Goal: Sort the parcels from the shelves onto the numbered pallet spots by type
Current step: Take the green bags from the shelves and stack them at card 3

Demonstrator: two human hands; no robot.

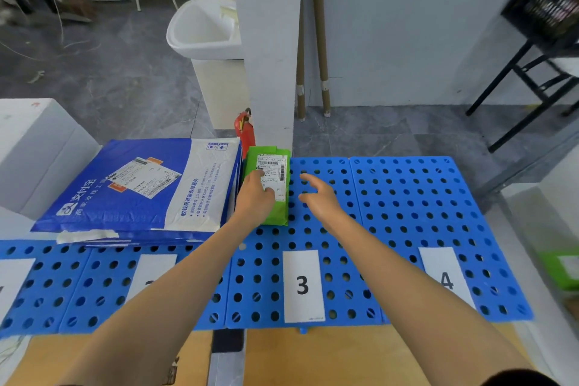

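Note:
A green parcel (277,166) with a white shipping label lies at the far left of the blue perforated pallet section marked 3 (302,285). My left hand (255,200) rests on top of the green parcel, fingers flat on its label. My right hand (319,194) hovers open just to the right of the parcel, fingers spread, touching nothing. A stack of blue and white mailer bags (141,188) lies on the pallet section to the left, right beside the green parcel. The section marked 4 (446,280) holds no parcel.
The blue pallet (407,197) sits on a grey floor. A white pillar (269,41), a white basin (203,28) and a red extinguisher (246,131) stand behind it. A white box (34,147) is at left, a black rack (545,9) at right, another green parcel (560,269) at the right edge.

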